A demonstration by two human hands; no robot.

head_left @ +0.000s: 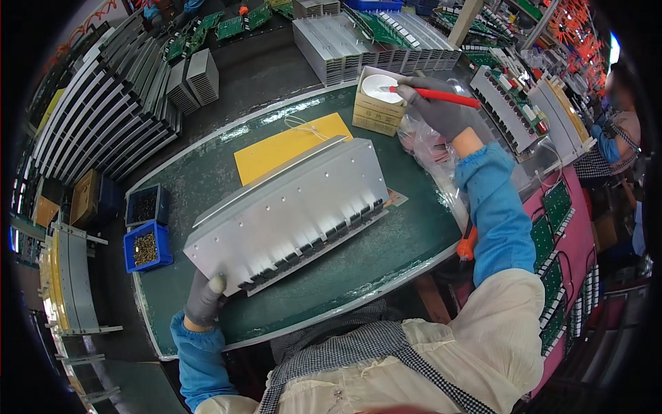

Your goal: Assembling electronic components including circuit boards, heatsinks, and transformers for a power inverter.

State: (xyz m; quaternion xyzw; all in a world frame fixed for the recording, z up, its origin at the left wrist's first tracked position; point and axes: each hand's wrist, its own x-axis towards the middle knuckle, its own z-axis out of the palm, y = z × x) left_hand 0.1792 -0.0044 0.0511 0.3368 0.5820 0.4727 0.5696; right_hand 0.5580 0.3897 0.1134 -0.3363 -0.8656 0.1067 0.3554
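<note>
The left hand [205, 298] is gripping the near left corner of the metal panel [289, 210]. Far right, the right hand [441, 110] is pinching a red brush [441, 97] over the white pot [383, 88].

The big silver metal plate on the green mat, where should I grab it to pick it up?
Probably by its two short ends, one hand each. The silver metal plate is long and lies tilted, with small black parts along its near long edge, so avoid that edge. The left hand already grips the near-left corner; the right hand, now holding a red-handled tool, could take the far-right end.
</note>
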